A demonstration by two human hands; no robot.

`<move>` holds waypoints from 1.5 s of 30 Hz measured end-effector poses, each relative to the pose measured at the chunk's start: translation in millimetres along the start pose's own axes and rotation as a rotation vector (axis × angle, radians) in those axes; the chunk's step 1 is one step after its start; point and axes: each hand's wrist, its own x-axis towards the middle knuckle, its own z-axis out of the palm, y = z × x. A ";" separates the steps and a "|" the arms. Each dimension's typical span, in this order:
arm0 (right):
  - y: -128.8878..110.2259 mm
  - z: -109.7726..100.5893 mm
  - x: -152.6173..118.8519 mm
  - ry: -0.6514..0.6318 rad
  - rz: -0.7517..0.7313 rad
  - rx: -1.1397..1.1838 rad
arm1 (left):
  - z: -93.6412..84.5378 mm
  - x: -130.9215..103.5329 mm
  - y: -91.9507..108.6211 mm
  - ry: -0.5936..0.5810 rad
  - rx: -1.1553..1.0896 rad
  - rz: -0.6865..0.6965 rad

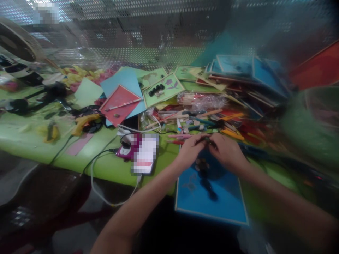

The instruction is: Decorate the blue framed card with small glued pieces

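Note:
My left hand (194, 147) and my right hand (226, 151) meet over the far edge of a blue picture panel (212, 211). Fingers of both are closed together around something small and dark that I cannot make out. The panel has a thin pale border and lies at the table's near edge, before my body. A row of dark pebbles (208, 185) runs down its middle, with lighter brownish pebbles (201, 164) at the top of the row. To the left of the pebbles is a faint grey drawing (189, 183). Blur hides finer detail.
Pencils and sticks (185, 114) clutter the table behind my hands. Finished-looking panels (233, 67) are stacked at the back right. Leftward lie a phone (145, 155) on a cable, a purple power strip (129, 150), a yellow glue gun (86, 123) and yellow-handled pliers (50, 133).

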 end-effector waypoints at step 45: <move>-2.0 -0.7 -0.2 0.034 -0.023 0.024 | -0.5 -0.5 -1.6 0.006 0.044 -0.001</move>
